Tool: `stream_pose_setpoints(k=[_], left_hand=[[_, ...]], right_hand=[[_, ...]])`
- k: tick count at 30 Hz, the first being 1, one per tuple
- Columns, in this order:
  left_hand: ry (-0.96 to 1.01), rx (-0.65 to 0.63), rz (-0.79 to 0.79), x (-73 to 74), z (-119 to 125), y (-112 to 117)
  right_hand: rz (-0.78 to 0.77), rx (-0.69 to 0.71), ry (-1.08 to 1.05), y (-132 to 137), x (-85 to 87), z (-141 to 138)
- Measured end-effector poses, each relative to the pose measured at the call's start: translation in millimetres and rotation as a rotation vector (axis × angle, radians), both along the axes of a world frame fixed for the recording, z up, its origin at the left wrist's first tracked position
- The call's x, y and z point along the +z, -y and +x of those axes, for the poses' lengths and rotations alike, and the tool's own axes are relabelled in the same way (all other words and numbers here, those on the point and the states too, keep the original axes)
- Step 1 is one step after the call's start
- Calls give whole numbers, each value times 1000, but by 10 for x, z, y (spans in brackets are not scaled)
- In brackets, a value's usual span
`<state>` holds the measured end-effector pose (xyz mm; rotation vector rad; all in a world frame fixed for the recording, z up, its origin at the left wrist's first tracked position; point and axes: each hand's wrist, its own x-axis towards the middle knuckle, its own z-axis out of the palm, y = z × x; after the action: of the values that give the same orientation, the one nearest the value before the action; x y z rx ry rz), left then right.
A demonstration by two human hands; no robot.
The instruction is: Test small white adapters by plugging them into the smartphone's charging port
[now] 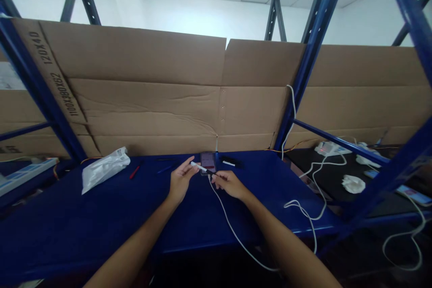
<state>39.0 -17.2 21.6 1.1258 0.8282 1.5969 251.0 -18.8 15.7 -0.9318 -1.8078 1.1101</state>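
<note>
My left hand [180,179] and my right hand [229,183] meet over a blue steel shelf [84,225], close to a dark smartphone [207,163] lying with its screen lit. The left fingers pinch a thin white stick-like item [199,167], possibly a pen or a cable plug. Its dark tip reaches the right fingers near the phone's lower edge. Whether those fingers grip it is hidden. A white cable [236,234] emerges below my right hand and runs down over the shelf's front edge.
On the shelf lie a white plastic bag [104,170], a red pen [135,172], a blue pen [165,169] and a black item [228,162]. Cardboard sheets [145,85] line the back. Blue rack uprights [313,49] stand right, beside a lower black surface [313,162] with loose white cables.
</note>
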Motion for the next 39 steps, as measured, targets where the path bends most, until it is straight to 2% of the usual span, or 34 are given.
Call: stream_pose_setpoints(k=[5, 9, 11, 13, 15, 17, 20, 22, 24, 29, 31, 34, 39], left_hand=[[-16, 25, 21, 40, -14, 2], [-1, 100, 34, 50, -126, -86], [49, 179, 14, 37, -267, -167], [94, 268, -11, 10, -447, -255], [100, 358, -62, -26, -619, -333], [81, 386, -101, -69, -739, -389], [26, 374, -126, -136, -808, -433], [-67, 373, -128, -178, -822, -448], [-253, 402, -125, -210, -849, -455], [-1068, 522, -48, -229, -961, -413], [-1283, 511, -31, -222, -973, -380], [-1424, 498, -54, -217, -956, -348], [-1455, 528, -35, -239, -951, -346]], right_hand=[[14, -46, -5, -41, -19, -10], [111, -201, 37, -119, -21, 66], [207, -382, 159, -151, -10, 174], [307, -621, 389, -168, 3, 314], [289, -790, 644, -172, 11, 454], [224, -867, 793, -175, 9, 562], [158, -857, 861, -194, -16, 646], [151, -861, 861, -216, -40, 671], [147, -885, 859, -239, -64, 691], [146, -878, 857, -281, -102, 735], [143, -882, 848, -291, -108, 741], [111, -881, 844, -302, -113, 746], [92, -886, 845, -307, -116, 755]])
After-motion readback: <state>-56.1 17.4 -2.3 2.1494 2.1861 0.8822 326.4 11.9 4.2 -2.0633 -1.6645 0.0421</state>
